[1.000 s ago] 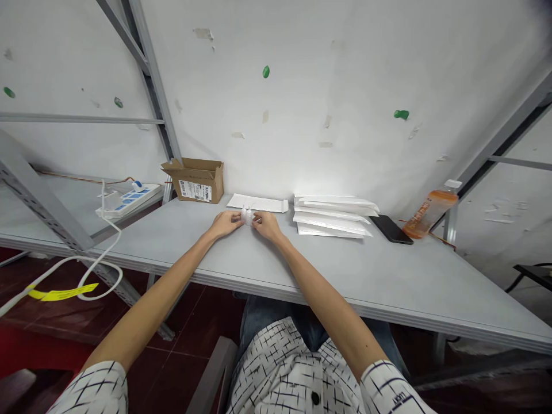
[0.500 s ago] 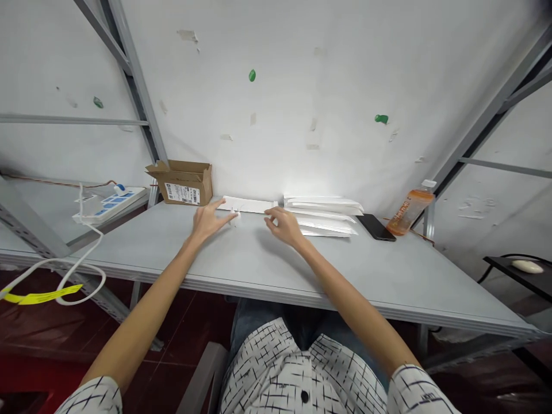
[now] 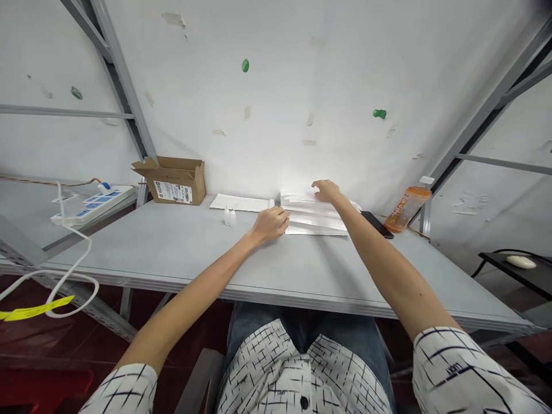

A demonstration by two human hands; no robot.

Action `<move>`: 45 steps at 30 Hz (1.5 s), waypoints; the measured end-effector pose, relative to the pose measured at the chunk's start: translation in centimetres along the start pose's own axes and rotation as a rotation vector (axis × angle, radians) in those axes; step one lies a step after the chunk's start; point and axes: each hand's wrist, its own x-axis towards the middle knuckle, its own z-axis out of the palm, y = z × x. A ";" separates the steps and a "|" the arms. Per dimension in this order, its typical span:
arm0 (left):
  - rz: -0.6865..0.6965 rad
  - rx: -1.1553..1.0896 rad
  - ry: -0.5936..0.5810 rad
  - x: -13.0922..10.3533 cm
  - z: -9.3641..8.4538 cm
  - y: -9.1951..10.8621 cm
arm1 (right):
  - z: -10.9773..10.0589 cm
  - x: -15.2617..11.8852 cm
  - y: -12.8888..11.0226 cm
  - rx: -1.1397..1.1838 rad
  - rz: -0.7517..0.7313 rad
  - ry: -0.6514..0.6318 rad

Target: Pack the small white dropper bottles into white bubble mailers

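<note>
Several white flat packets (image 3: 317, 221) lie stacked at the back middle of the grey table. My left hand (image 3: 271, 223) is at the left edge of this stack, its fingers curled together; what they hold, if anything, is hidden. Over the stack's back edge is my right hand (image 3: 328, 191), fingers bent and apart, with nothing visible in them. One separate white packet (image 3: 241, 203) lies against the wall, left of the stack. Two small white items (image 3: 230, 217) stand side by side just in front of it.
An open cardboard box (image 3: 179, 181) stands at the back left, near a white power strip (image 3: 97, 204) with a cable. Right of the stack lie a black phone (image 3: 377, 225) and an orange drink bottle (image 3: 407, 207).
My left hand has moved right, from the separate packet and small white items to the stack. My right hand has moved right and back, over the stack.
</note>
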 end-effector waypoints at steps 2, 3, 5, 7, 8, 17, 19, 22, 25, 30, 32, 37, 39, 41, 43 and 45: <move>0.005 -0.003 -0.064 -0.7 0.6 0.0 | 0.1 0.6 -0.1 -0.034 -0.023 -0.012; 0.001 -0.009 -0.088 -0.9 0.8 0.0 | 0.1 0.9 -0.2 -0.049 -0.032 -0.020; -0.015 -0.017 -0.127 -1.1 1.0 0.1 | 0.0 1.4 -0.4 -0.068 -0.038 -0.055; -0.029 -0.011 -0.142 -1.0 1.1 0.4 | -0.2 1.9 -0.7 -0.079 -0.038 -0.097; -0.031 -0.005 -0.140 -0.8 1.1 0.5 | -0.4 2.1 -0.7 -0.078 -0.034 -0.117; -0.025 -0.003 -0.146 -0.7 1.1 0.8 | -0.7 2.8 0.4 0.172 0.081 -0.208; -0.018 -0.011 -0.147 -0.8 1.1 0.9 | -0.5 2.6 0.8 0.203 0.093 -0.197; 0.001 -0.033 -0.131 -0.8 1.1 1.2 | 0.1 2.2 1.0 0.251 0.070 -0.145; 0.025 -0.026 -0.049 -0.7 1.2 1.2 | 0.6 1.9 1.1 0.278 0.058 -0.080; 0.066 -0.030 0.001 -0.6 2.0 1.0 | 0.7 1.6 1.4 0.308 0.099 -0.100; 0.097 -0.046 -0.065 -0.7 2.4 0.8 | 0.7 1.6 1.4 0.296 0.100 -0.108; 0.118 -0.061 -0.132 -1.0 2.8 0.5 | 0.7 2.3 0.4 0.127 0.079 -0.100; 0.123 -0.065 -0.124 -1.1 2.8 0.4 | 0.8 2.6 -0.5 0.011 0.044 -0.094; 0.129 -0.067 -0.121 -1.1 2.8 0.3 | 0.8 2.7 -1.3 -0.077 0.022 -0.077; 0.127 -0.063 -0.127 -1.1 2.8 0.3 | 0.8 2.6 -2.0 -0.112 0.020 -0.035; 0.118 -0.052 -0.135 -1.1 2.9 0.2 | 0.7 2.2 -2.3 -0.124 0.022 0.009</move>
